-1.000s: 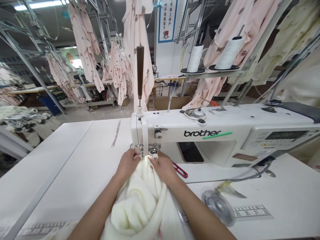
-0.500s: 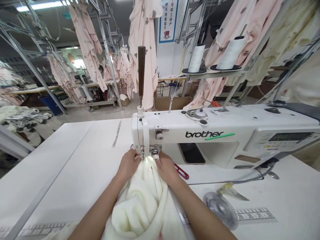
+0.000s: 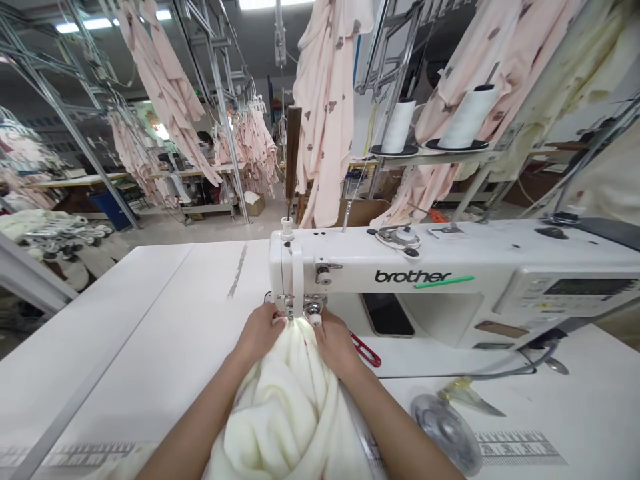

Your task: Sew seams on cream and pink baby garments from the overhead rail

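A cream-coloured soft fabric (image 3: 285,407) lies bunched in front of me, its far end gathered under the needle area of a white sewing machine (image 3: 350,257). My left hand (image 3: 259,331) is closed on the fabric's left edge, just left of the presser foot. On the other side, my right hand (image 3: 336,340) grips the fabric beside the machine head; some of its fingertips are hidden behind the head. The lit needle area (image 3: 291,313) sits between both hands.
Red thread snips (image 3: 367,350) and a dark phone (image 3: 387,315) lie right of my right hand. A clear round plastic object (image 3: 447,427) rests on the table near a ruler strip (image 3: 520,448). White thread cones (image 3: 400,127) stand behind the machine. Pink garments (image 3: 327,113) hang beyond.
The camera view has shifted slightly, and the hanging pink garment behind the machine appears further right. Both hands keep their hold on the fabric at the needle.
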### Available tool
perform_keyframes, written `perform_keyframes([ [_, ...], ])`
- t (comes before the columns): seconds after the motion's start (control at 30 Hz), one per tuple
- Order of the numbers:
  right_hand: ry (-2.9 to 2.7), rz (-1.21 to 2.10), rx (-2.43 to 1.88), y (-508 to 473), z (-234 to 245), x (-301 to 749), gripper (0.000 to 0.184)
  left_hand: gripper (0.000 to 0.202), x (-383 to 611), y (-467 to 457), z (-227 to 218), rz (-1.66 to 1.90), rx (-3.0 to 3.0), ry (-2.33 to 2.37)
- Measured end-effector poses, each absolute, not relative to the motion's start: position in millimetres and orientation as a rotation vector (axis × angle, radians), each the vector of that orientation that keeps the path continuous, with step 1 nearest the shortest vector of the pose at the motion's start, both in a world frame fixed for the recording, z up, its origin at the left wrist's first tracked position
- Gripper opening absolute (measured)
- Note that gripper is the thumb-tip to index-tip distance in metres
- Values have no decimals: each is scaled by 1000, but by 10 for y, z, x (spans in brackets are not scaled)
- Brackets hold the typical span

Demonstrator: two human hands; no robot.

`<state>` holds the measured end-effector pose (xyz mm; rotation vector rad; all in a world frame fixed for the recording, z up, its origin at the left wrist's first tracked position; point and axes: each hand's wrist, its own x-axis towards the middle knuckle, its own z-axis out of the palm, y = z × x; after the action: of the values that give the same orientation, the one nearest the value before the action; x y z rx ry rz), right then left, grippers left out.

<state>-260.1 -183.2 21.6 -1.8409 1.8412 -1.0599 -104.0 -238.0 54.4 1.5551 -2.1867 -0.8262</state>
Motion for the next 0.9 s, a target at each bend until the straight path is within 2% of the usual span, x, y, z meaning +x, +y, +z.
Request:
perform_keyframes([
  [0.43,1698,-1085,-1812,-1788,303,-2608,37,14,-1030,-2371,536,-918,1483,-2143],
  [0.5,1665,-1063,-1802,-1783,321,-2622,30,14,-1024,-2357,525,-906,1475,-2126],
  [0.6,1680,-1015,-1770,-1809,310,-2625,11,16,-1025,-2346,496,-866,1458,-2092],
  [0.67,1707,-992,-1765,-1849,280,-2621,7,21,-1038,-2352,483,-846,1437,-2073],
  [0.73,1725,-987,-1786,-1892,248,-2623,9,23,-1053,-2360,490,-844,1427,-2057],
  [0.87,1669,-920,-1864,-1887,220,-2618,17,11,-974,-2248,584,-922,1441,-2060],
  [0.9,1620,-877,-1902,-1853,226,-2596,18,14,-908,-2165,620,-986,1434,-2076],
])
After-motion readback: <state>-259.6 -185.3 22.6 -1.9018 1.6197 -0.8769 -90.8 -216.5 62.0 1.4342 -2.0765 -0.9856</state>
